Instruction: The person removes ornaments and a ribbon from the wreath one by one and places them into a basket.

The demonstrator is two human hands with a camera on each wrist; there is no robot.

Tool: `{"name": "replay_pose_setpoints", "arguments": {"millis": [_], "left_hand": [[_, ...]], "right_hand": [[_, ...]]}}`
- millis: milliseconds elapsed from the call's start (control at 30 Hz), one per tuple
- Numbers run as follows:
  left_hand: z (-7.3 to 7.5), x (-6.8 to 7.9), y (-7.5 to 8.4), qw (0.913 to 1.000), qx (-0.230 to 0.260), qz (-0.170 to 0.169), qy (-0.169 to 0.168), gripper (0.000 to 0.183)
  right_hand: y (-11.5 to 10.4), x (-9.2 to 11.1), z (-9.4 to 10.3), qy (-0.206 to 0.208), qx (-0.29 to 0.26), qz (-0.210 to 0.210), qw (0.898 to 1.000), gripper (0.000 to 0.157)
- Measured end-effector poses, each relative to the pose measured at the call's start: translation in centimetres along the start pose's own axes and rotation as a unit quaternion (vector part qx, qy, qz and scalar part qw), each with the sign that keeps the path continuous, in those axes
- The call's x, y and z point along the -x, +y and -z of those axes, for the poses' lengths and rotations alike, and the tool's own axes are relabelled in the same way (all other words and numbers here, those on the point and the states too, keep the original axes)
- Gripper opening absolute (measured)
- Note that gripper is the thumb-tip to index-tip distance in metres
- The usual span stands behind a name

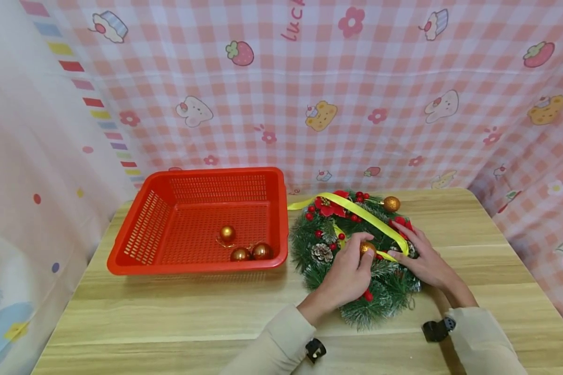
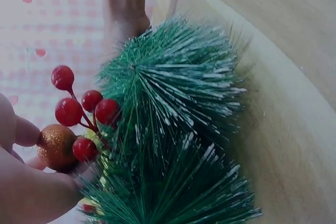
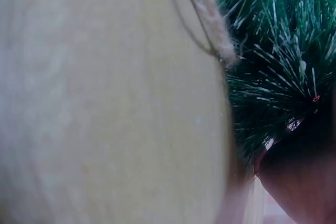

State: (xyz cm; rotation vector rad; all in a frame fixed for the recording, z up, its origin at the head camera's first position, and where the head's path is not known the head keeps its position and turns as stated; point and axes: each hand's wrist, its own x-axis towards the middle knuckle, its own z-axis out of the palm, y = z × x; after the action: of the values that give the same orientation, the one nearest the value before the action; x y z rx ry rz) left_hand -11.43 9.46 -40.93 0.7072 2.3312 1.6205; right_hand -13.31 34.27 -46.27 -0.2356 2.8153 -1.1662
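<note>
A green Christmas wreath [image 1: 384,294], trimmed with red berries, red flowers and a pine cone [image 1: 321,252], lies on the table. My left hand [image 1: 349,273] pinches a glittery gold ball ornament [image 2: 56,148] over the wreath's middle, beside red berries [image 2: 68,111] in the left wrist view. On the wreath's right side rests my right hand [image 1: 427,260], its fingers spread and the thumb at a yellow ribbon [image 1: 366,213]. That ribbon crosses the wreath's top, bends near the right thumb and runs toward the ball. The right fingertips partly cover a red flower.
A red plastic basket [image 1: 197,268] stands to the left, with several shiny gold balls [image 1: 261,251] in it. Another glittery gold ball [image 1: 391,203] sits at the wreath's upper right edge. A checked pink cloth [image 1: 272,104] hangs behind the wooden table [image 1: 169,317].
</note>
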Motion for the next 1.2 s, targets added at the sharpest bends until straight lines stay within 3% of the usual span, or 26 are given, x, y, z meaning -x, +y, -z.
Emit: {"name": "replay_pose_setpoints", "arguments": {"millis": [133,400,867,1200], "left_hand": [[0.2,-0.1,-0.1,0.9994,0.027,0.019,-0.008,0.031],[0.5,-0.4,-0.2,0.9984,0.034,0.044,-0.009,0.030],[0.9,-0.6,-0.1,0.9990,0.004,0.037,0.024,0.030],[1.5,-0.5,0.0,0.9989,0.008,0.045,0.012,0.026]], "right_hand": [[0.1,0.0,0.0,-0.003,-0.001,-0.002,1.000,0.074],[0.2,0.0,0.0,-0.004,-0.004,-0.003,1.000,0.074],[0.1,0.0,0.0,0.001,-0.004,-0.001,1.000,0.074],[-0.1,0.1,0.0,0.004,-0.006,0.004,1.000,0.074]]}}
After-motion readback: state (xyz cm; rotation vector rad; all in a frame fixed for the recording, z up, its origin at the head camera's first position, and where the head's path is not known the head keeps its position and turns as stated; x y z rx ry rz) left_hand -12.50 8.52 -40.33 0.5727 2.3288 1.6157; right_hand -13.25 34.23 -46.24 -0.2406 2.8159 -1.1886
